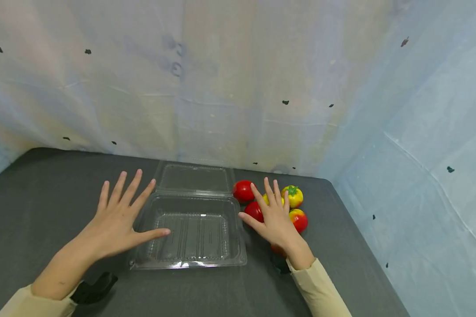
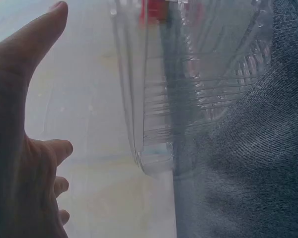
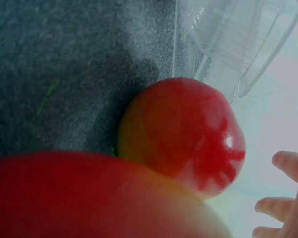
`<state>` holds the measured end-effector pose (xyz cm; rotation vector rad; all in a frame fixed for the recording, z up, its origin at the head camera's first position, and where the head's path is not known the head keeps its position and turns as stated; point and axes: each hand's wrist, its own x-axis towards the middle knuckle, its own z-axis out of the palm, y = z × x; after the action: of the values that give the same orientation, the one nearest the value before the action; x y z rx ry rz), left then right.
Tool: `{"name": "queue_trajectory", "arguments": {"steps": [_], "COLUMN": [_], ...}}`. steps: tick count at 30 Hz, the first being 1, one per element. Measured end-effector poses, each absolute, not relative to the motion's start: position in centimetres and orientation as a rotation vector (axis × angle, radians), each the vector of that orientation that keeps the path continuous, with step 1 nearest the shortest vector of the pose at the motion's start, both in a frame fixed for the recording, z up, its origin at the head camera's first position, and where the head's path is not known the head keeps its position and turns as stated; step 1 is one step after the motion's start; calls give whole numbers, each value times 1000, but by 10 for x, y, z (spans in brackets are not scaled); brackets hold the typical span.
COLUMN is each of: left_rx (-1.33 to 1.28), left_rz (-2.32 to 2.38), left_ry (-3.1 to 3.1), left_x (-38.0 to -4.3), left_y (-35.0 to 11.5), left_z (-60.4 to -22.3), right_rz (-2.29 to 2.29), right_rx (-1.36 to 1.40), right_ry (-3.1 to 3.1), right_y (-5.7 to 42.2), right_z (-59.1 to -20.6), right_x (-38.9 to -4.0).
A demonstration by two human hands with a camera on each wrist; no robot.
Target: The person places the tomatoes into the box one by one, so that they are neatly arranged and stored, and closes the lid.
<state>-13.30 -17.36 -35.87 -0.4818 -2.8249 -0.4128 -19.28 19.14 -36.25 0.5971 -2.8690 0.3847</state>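
Observation:
A clear plastic clamshell box (image 1: 186,263) lies on the dark table, its lid (image 1: 194,177) folded back toward the wall. My left hand (image 1: 117,224) hovers with spread fingers over the box's left side, holding nothing. To the right of the box, my right hand (image 1: 278,223) spreads its fingers above a cluster of round fruits and grips none of them. Among them are a red fruit (image 1: 243,191), a second red fruit (image 1: 254,211), a yellow fruit with a green leafy top (image 1: 293,197) and a red-yellow fruit (image 1: 299,220). The right hand partly hides others. In the right wrist view, a glossy red fruit (image 3: 184,134) sits near the box.
The dark grey table (image 1: 55,189) ends at a pale sheet wall (image 1: 230,88) behind. Another pale sheet (image 1: 432,176) stands along the right side. A black strap (image 1: 94,289) hangs by the left wrist, and a dark piece (image 1: 280,264) shows below the right one.

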Motion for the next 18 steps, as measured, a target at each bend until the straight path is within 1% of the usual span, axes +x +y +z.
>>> {"name": "queue_trajectory", "arguments": {"steps": [10,18], "left_rx": [-605,-656], "left_rz": [-557,-653], "left_ry": [-2842,-2875], "left_x": [-119,-112], "left_y": [-179,-180], "left_z": [-369,-373], "right_rz": [417,443], "right_rx": [596,693], "right_ry": [-2906,-2883], "right_y": [204,213], "right_z": [-362,-364], "right_x": [-192,-192]}}
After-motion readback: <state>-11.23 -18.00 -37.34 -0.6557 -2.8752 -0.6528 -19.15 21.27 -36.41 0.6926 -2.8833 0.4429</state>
